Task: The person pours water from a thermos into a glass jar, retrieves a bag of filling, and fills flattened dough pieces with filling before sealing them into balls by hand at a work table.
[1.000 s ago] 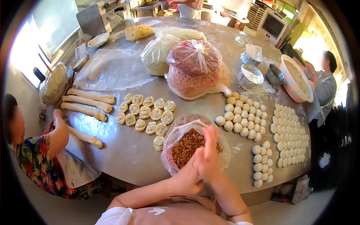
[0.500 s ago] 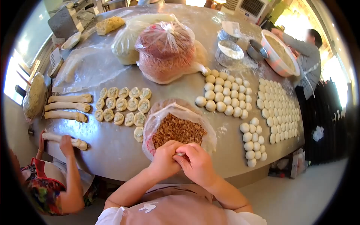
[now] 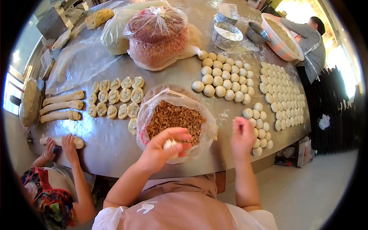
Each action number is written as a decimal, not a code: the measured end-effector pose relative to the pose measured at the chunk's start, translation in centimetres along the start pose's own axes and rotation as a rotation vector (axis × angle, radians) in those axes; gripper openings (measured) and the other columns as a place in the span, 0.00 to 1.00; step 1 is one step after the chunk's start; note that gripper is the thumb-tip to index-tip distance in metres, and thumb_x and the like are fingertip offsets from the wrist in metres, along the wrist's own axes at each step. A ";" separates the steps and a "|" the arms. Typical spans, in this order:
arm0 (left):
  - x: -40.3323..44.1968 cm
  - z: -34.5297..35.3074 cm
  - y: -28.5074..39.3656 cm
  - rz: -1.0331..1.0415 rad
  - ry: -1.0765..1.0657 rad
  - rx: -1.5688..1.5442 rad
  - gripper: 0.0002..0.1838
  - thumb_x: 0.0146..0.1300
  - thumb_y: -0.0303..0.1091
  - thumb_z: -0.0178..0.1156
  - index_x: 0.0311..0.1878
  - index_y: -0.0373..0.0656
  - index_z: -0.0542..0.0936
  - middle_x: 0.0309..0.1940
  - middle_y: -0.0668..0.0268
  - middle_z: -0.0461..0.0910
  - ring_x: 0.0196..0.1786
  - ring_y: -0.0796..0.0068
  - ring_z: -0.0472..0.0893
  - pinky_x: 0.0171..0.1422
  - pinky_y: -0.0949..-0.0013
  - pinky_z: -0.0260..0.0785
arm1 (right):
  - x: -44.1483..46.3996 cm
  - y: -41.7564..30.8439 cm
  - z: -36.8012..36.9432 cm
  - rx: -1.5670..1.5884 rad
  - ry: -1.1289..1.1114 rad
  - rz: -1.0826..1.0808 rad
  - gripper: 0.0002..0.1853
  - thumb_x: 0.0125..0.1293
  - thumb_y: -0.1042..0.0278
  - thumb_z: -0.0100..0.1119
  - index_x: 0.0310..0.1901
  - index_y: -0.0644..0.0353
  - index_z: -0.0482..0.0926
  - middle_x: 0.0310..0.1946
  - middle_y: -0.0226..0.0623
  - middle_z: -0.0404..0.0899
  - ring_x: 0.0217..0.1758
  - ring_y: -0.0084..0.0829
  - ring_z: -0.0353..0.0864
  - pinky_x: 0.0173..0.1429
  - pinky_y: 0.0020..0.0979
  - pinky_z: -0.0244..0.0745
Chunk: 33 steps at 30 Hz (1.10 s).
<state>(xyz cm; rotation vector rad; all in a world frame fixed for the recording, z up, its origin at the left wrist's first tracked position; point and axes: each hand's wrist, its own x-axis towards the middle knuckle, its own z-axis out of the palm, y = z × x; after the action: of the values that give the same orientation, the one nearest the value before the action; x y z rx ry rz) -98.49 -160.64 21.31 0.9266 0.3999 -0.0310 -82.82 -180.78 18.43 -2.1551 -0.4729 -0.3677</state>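
Note:
Over the front rim of an open plastic bag of chopped brown filling (image 3: 174, 124), my left hand (image 3: 159, 151) curls its fingers round a small white dough bun (image 3: 170, 145). The bun is partly hidden by the thumb and fingers. My right hand (image 3: 242, 134) is raised to the right of the bag, beside the nearest group of round white dough balls (image 3: 262, 132). Its fingers are drawn together, and whatever may be between the fingertips is too small to make out.
Rows of filled dough pieces (image 3: 114, 96) lie left of the bag, beside dough ropes (image 3: 63, 106). More dough balls (image 3: 226, 78) stand right. A tied bag of pinkish filling (image 3: 157, 38) sits behind. A co-worker's hands (image 3: 69, 147) press a dough rope; another person (image 3: 312, 50) stands by a basin (image 3: 268, 36).
My hands have parted: the right has moved right towards the dough balls, the left keeps the bun. The view has shifted slightly. The co-worker's hands at left have moved along the dough rope.

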 end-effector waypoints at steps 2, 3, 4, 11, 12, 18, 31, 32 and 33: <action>0.8 -1.1 -0.8 0.004 -0.027 -0.210 0.11 0.71 0.42 0.53 0.43 0.45 0.76 0.46 0.62 0.77 0.53 0.61 0.80 0.52 0.58 0.76 | -3.5 3.0 3.0 -0.150 -0.157 -0.181 0.07 0.68 0.74 0.53 0.44 0.64 0.78 0.38 0.42 0.79 0.38 0.43 0.79 0.45 0.36 0.75; 0.9 -1.5 -0.8 0.017 -0.030 -0.319 0.14 0.72 0.46 0.52 0.41 0.45 0.76 0.44 0.63 0.77 0.52 0.61 0.80 0.51 0.58 0.76 | -4.4 3.1 4.0 -0.216 -0.242 -0.282 0.08 0.70 0.73 0.51 0.46 0.65 0.77 0.40 0.43 0.79 0.41 0.44 0.79 0.48 0.37 0.75; 0.8 -1.2 -0.5 -0.004 -0.019 -0.401 0.23 0.72 0.55 0.47 0.30 0.45 0.74 0.33 0.63 0.76 0.43 0.65 0.80 0.46 0.61 0.74 | -4.9 3.0 4.4 -0.136 -0.290 -0.228 0.10 0.70 0.72 0.49 0.49 0.65 0.76 0.44 0.44 0.78 0.45 0.45 0.78 0.51 0.37 0.74; 1.0 -1.8 0.0 0.045 0.064 -0.503 0.32 0.72 0.61 0.40 0.17 0.48 0.61 0.21 0.65 0.66 0.28 0.66 0.72 0.33 0.64 0.68 | -2.6 0.6 1.7 0.028 -0.397 -0.001 0.16 0.72 0.70 0.43 0.57 0.66 0.72 0.61 0.49 0.71 0.64 0.44 0.71 0.65 0.37 0.67; 1.0 -2.2 0.2 0.076 0.077 -0.530 0.31 0.72 0.61 0.39 0.18 0.48 0.61 0.22 0.65 0.66 0.29 0.66 0.72 0.34 0.64 0.69 | -2.3 -0.3 0.9 -0.040 -0.279 -0.058 0.16 0.71 0.71 0.43 0.56 0.66 0.72 0.61 0.49 0.71 0.64 0.45 0.71 0.66 0.37 0.66; 2.4 -1.2 0.0 0.297 0.237 -0.649 0.31 0.72 0.62 0.35 0.22 0.47 0.66 0.32 0.62 0.73 0.46 0.63 0.75 0.53 0.58 0.69 | -1.8 -10.0 1.7 0.202 -0.502 -0.431 0.17 0.67 0.70 0.55 0.55 0.67 0.71 0.51 0.50 0.77 0.54 0.44 0.76 0.58 0.38 0.72; 1.0 -1.9 -0.8 0.568 0.134 0.087 0.25 0.72 0.53 0.48 0.34 0.39 0.79 0.40 0.56 0.82 0.51 0.57 0.79 0.60 0.56 0.68 | -5.0 -12.2 6.9 0.765 -0.818 0.023 0.24 0.74 0.47 0.44 0.56 0.60 0.69 0.45 0.38 0.77 0.48 0.31 0.78 0.52 0.32 0.73; 0.9 -1.3 -0.7 0.571 0.210 0.157 0.26 0.74 0.51 0.45 0.27 0.40 0.76 0.31 0.57 0.80 0.54 0.57 0.77 0.61 0.55 0.67 | -6.0 -11.3 7.2 0.787 -0.801 0.088 0.24 0.73 0.47 0.47 0.57 0.60 0.69 0.47 0.38 0.76 0.51 0.32 0.76 0.55 0.34 0.71; 1.6 -2.0 -1.2 0.786 0.109 0.255 0.24 0.75 0.47 0.45 0.30 0.38 0.78 0.32 0.61 0.81 0.47 0.65 0.79 0.56 0.61 0.71 | -6.3 -10.5 7.3 0.703 -0.747 0.060 0.22 0.73 0.50 0.48 0.57 0.60 0.69 0.47 0.38 0.76 0.52 0.33 0.76 0.56 0.33 0.71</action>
<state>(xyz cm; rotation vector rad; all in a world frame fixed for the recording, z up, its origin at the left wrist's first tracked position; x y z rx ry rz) -97.85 -159.56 18.73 1.2903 0.1099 0.7025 -92.57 -170.35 18.94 -1.5388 -0.8011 0.5946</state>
